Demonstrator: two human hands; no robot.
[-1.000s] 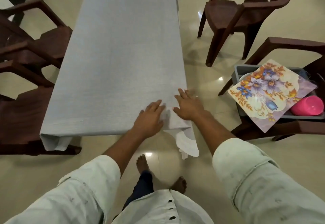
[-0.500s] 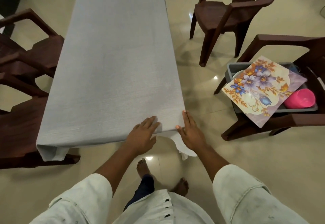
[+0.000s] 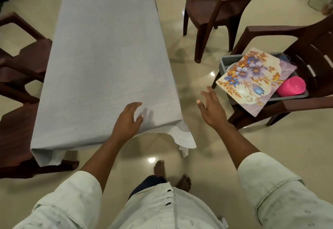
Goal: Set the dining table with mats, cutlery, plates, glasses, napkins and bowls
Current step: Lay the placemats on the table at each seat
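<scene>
Your right hand (image 3: 211,109), fingers spread and empty, is nearest the floral mat (image 3: 252,77), which lies up-right of it; left hand (image 3: 127,121) rests flat on the worktop (image 3: 100,48).

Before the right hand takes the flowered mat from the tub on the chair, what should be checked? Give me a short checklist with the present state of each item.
1. Right hand free, fingers spread: ok.
2. Flowered mat uncovered on top of the grey tub: ok.
3. Path from the hand to the mat's near corner unobstructed: ok.
4. Tablecloth flat where the mat will go: ok, though the near right corner hangs bunched.
5. Left hand rests on the cloth, holds nothing: ok.
6. Pink cup beside the mat stays put if the mat slides: cannot tell.
</scene>
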